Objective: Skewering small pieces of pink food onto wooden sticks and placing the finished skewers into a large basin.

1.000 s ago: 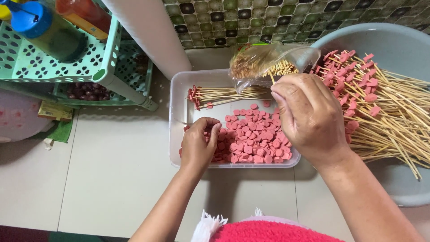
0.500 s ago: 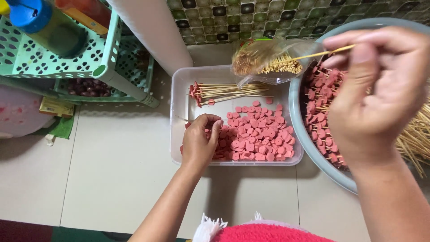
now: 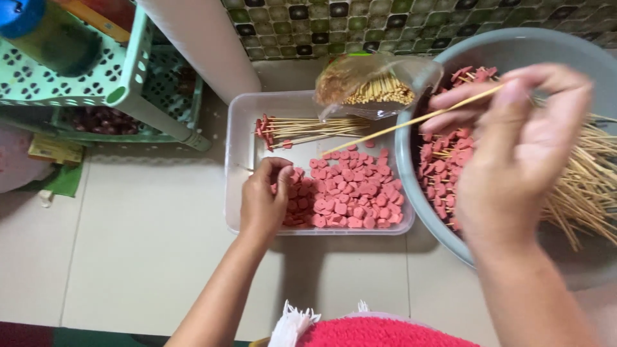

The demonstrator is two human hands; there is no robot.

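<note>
My left hand (image 3: 262, 202) rests in a clear plastic tray (image 3: 236, 146) on the tiled floor, fingers curled over pink sausage slices (image 3: 360, 193); whether it holds one is hidden. My right hand (image 3: 524, 151) is raised close to the camera, pinching a bare bamboo skewer (image 3: 398, 127) that points left over the tray. A few finished skewers (image 3: 302, 127) lie at the tray's far end. A grey basin (image 3: 411, 173) on the right holds several skewers loaded with pink slices (image 3: 443, 173).
A clear bag of bare skewers (image 3: 376, 83) leans over the tray's far edge. A green plastic rack (image 3: 122, 90) stands at the upper left, a white post (image 3: 205, 45) beside it. Patterned tiles line the wall. Red cloth (image 3: 379, 331) lies at the bottom edge.
My right hand drew a bare skewer from the bag and lifted it up and right, toward the camera. My left hand stayed on the slices in the tray.
</note>
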